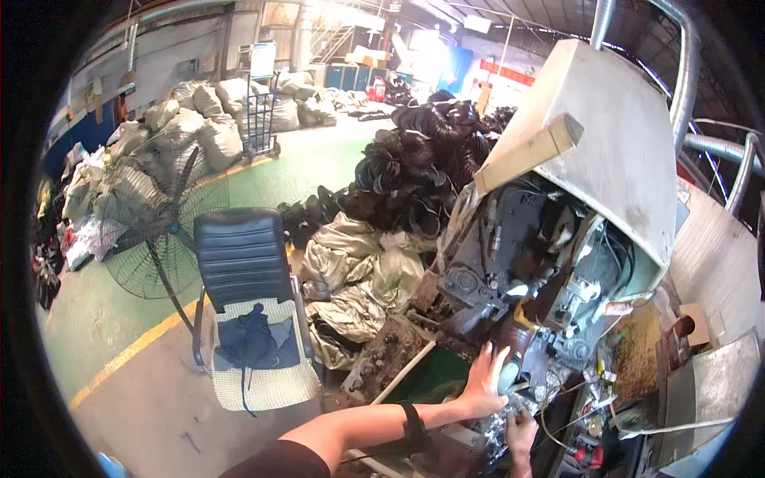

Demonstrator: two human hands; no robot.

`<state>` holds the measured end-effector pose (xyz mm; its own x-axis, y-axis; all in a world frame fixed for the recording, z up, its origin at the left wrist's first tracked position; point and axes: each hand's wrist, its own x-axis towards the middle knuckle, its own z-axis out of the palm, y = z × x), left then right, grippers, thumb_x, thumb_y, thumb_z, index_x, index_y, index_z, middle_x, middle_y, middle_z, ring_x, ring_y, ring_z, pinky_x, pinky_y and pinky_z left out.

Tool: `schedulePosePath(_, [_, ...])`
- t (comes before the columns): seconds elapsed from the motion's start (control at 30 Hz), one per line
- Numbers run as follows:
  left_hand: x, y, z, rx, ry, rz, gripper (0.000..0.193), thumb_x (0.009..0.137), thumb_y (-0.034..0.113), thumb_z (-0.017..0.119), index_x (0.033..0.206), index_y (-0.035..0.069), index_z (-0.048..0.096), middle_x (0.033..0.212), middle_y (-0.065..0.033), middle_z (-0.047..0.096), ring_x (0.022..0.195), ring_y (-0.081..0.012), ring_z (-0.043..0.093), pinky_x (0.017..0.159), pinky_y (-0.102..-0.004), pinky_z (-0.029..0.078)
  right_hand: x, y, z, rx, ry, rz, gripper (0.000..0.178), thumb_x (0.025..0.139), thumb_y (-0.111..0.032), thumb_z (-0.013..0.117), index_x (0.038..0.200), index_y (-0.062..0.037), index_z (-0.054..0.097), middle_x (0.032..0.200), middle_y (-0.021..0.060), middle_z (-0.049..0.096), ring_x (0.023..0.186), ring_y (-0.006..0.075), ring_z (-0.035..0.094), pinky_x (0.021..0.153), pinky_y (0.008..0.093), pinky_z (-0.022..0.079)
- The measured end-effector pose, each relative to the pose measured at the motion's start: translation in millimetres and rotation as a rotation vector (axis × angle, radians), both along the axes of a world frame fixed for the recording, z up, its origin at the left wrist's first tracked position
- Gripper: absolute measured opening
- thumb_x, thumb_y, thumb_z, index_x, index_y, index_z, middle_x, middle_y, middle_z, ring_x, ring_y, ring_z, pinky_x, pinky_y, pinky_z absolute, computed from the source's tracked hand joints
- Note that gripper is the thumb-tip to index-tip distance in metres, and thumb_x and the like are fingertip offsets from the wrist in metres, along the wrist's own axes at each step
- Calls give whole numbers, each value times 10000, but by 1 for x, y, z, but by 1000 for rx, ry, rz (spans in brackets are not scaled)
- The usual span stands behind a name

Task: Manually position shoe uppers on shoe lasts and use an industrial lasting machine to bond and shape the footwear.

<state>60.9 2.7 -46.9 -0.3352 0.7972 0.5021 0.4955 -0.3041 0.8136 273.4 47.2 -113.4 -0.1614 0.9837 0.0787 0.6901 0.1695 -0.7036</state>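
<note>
My left hand [483,385] reaches across from the lower edge to the machine's mouth. Its fingers are stretched along the side of a dark brown rounded piece [514,341] with a pale bluish end [508,376], and the thumb lies across that end. What kind of piece it is, I cannot tell. Just below, my right hand [521,432] has its fingers curled beside crumpled, shiny silvery film [496,434]. Whatever those fingers hold is hidden. Above both hands stands a grimy machine [498,239] under a large pale hood [610,143].
Black curved pieces [430,151] are heaped behind tan sacks [358,279]. A black-backed chair [243,255] with dark cloth on its seat stands left, near a large caged fan [163,227]. A red-handled tool [590,455] lies lower right, among wires. Filled sacks [219,139] line the far wall.
</note>
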Motion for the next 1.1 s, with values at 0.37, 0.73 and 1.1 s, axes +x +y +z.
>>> schedulePosePath(0.37, [2, -1, -4, -18, 30, 3, 1044, 680, 156, 724, 1593, 67, 225, 1608, -369, 161, 1508, -519, 158, 1222, -549, 196, -5, -10, 9, 41, 129, 37, 395, 869, -69, 722, 1248, 38, 692, 678, 149, 723, 557, 158, 693, 554, 327, 545])
schedulePosePath(0.73, [1, -2, -10, 11, 62, 3, 1086, 681, 172, 792, 1599, 69, 220, 1609, -363, 176, 1488, -524, 216, 1216, -537, 226, 4, 1, -12, 78, 70, -7, 372, 856, -85, 746, 1213, 12, 715, 706, 169, 722, 600, 193, 684, 599, 369, 535])
schedulePosePath(1.1, [-2, -3, -10, 37, 66, -23, 1101, 675, 150, 797, 1600, 68, 205, 1601, -365, 180, 1491, -526, 202, 1195, -564, 232, -1, -12, 4, 155, -26, 9, 363, 880, -138, 719, 1228, -35, 708, 763, 223, 722, 685, 342, 735, 631, 443, 546])
